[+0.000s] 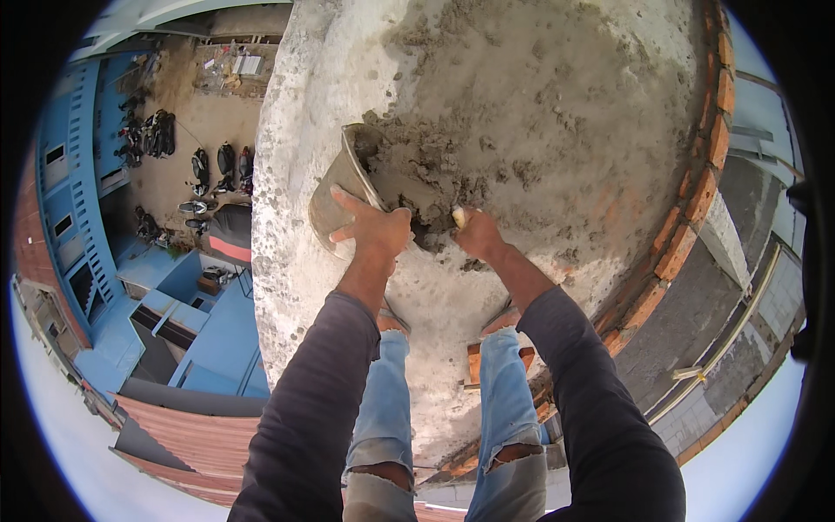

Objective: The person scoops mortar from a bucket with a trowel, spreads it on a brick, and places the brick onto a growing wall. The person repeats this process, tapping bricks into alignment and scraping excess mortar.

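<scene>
A grey bucket lies tipped on the slab, its mouth toward the right and wet mortar in and around it. My left hand grips it at the rim, fingers spread over the outer wall. My right hand is closed round the pale handle of what looks like a trowel. Its blade cannot be made out clearly among the mortar at the bucket's mouth. Beyond both hands a broad layer of wet mortar covers the slab.
A curved row of orange bricks borders the slab on the right. Broken brick pieces lie by my feet. The slab's left edge drops to a yard with parked motorcycles and a blue building. Lower grey surfaces show beyond the bricks.
</scene>
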`<state>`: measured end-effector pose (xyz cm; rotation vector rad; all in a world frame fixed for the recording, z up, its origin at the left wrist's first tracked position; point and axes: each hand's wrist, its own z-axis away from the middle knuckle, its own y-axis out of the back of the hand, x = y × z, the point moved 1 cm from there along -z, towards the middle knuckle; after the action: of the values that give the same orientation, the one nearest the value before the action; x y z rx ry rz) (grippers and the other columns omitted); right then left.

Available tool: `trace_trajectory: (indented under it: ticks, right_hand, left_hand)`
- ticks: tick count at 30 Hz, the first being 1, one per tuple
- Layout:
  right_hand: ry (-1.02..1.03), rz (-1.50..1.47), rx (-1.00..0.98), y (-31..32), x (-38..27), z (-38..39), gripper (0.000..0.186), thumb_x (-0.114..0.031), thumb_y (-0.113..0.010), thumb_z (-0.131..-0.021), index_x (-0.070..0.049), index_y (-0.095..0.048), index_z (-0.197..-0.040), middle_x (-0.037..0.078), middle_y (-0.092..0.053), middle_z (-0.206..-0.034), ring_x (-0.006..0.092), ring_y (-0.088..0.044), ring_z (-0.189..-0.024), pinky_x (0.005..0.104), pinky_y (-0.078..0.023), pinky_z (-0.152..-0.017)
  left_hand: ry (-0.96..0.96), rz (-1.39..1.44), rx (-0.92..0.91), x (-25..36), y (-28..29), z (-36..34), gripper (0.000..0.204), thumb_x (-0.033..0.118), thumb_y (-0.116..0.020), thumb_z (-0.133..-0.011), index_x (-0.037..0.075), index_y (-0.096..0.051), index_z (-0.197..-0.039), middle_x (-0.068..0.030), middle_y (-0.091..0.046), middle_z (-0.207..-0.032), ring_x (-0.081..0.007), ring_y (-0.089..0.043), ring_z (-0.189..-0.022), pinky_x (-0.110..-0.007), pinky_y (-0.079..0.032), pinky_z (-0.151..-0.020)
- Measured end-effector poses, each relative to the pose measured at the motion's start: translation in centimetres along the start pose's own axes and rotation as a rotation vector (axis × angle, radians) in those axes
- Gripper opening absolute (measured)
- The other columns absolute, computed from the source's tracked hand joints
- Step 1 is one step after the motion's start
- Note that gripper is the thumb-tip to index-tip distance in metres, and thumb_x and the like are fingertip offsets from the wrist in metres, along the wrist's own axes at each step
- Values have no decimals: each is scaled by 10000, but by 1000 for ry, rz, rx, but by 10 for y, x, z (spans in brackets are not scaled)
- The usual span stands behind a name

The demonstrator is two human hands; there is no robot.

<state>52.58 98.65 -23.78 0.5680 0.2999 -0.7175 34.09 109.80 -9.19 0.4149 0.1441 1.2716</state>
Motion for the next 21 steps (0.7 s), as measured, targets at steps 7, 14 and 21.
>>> trace_trajectory:
  ticks: [7,14,21]
  right_hand:
    - [96,303,22,-35,-53,92,298,-168,-627,-928,16,-521,-1138,261,-708,-999,405,-726,-924,493,-581,-814]
    - [199,430,-166,-5,-68,78,221,-184,-482,-1018,-65,-540,-1194,209,-708,-1087,374,-707,-1032,504,-554,-873]
    - [-122,290,188,75,117,98,442,-272,-595,-931,-90,-553,-1331,177,-702,-1129,377,-673,-1016,483,-532,-898]
  left_hand:
    - [-13,-75,-57,-23,3,-6,1245,157,-698,-886,219,343,-1565,-498,336,-1486,-593,-428,-1364,-460,-501,-1034]
    - [-348,-185,-16,-77,0,-3,1290,78,-726,-836,221,326,-1569,-503,291,-1505,-649,-279,-1428,-478,-393,-1156]
    - [-342,-242,63,-81,-11,-11,1236,42,-673,-839,160,314,-1573,-534,256,-1496,-678,-55,-1469,-490,-281,-1221]
